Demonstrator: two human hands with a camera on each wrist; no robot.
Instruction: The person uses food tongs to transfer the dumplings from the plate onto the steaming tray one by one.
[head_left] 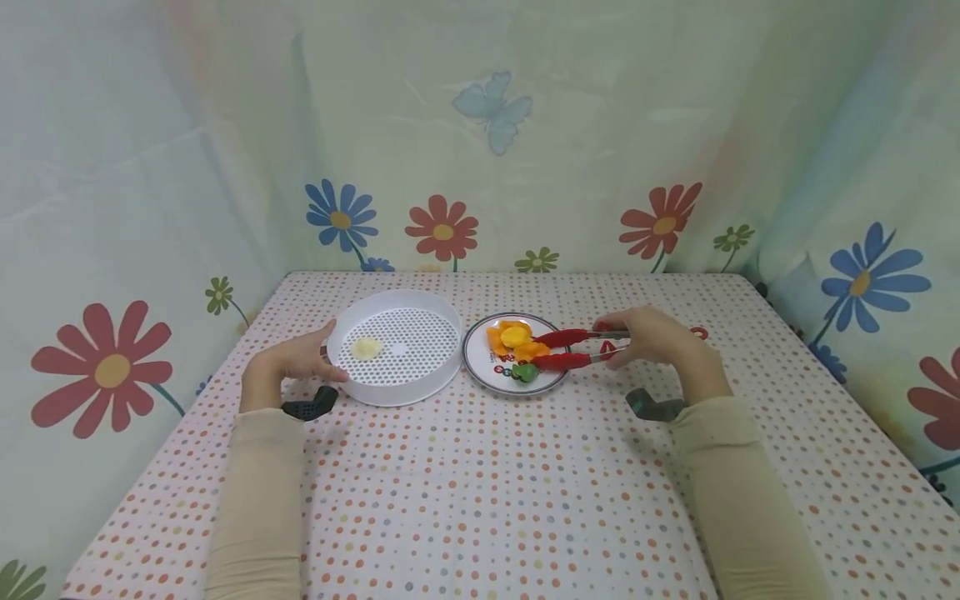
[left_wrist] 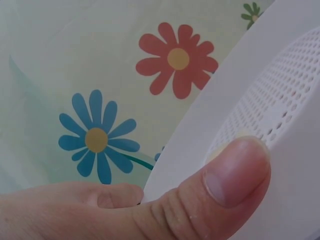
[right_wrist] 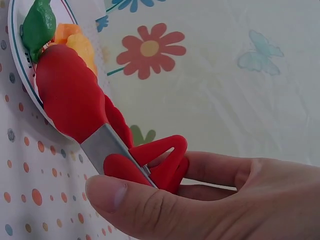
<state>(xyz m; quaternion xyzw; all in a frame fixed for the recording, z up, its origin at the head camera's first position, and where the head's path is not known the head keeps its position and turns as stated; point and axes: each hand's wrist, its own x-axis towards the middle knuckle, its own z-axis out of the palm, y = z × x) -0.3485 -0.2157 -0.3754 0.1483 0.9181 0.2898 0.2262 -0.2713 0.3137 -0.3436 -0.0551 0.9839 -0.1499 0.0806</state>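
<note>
My left hand (head_left: 297, 354) grips the left rim of a round white perforated basket (head_left: 408, 393), its thumb on the inner side and its fingers outside. A pale yellow, slice-like piece (head_left: 367, 349) lies on the basket's holed bottom, left of the middle. In my right hand (head_left: 651, 335) is a pair of red and silver tongs (head_left: 564, 361), pinched between thumb and fingers near the hinged end. The tongs' red tips are spread over a white, dark-rimmed plate (head_left: 480, 369). On that plate sit orange and yellow pieces (head_left: 517, 336) at the tips and a small green pepper (right_wrist: 39, 25).
A polka-dot cloth (head_left: 480, 492) covers the table, with flowered sheeting (head_left: 585, 125) rising behind it and on both sides. Basket and plate stand side by side, nearly touching. Dark wrist devices (head_left: 654, 406) jut inward beneath each hand.
</note>
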